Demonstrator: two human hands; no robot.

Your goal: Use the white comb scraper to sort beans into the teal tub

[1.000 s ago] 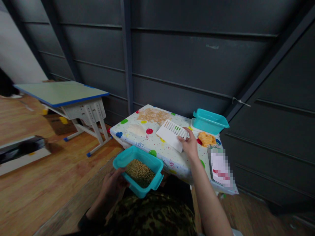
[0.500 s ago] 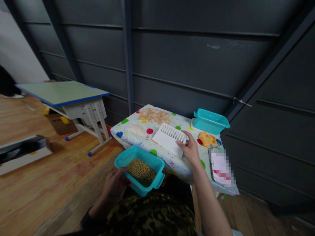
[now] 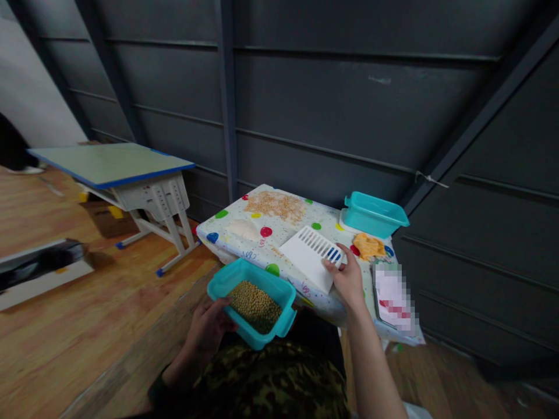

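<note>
My left hand grips the near left side of a teal tub half full of small tan beans, held just below the table's near edge. My right hand holds a white slotted scraper by its right end, its blade lying on the dotted tablecloth close to the near edge. A pile of tan grain lies at the far side of the cloth, and a small white heap sits to its left.
A second teal tub stands at the table's back right, with an orange cloth before it and a blurred card at the right edge. A blue-edged desk stands to the left on the wooden floor. Dark wall panels rise behind.
My right hand has drawn the scraper across the cloth toward the near edge, first leftward, then back to the right. The tub of beans has shifted slightly right under the edge.
</note>
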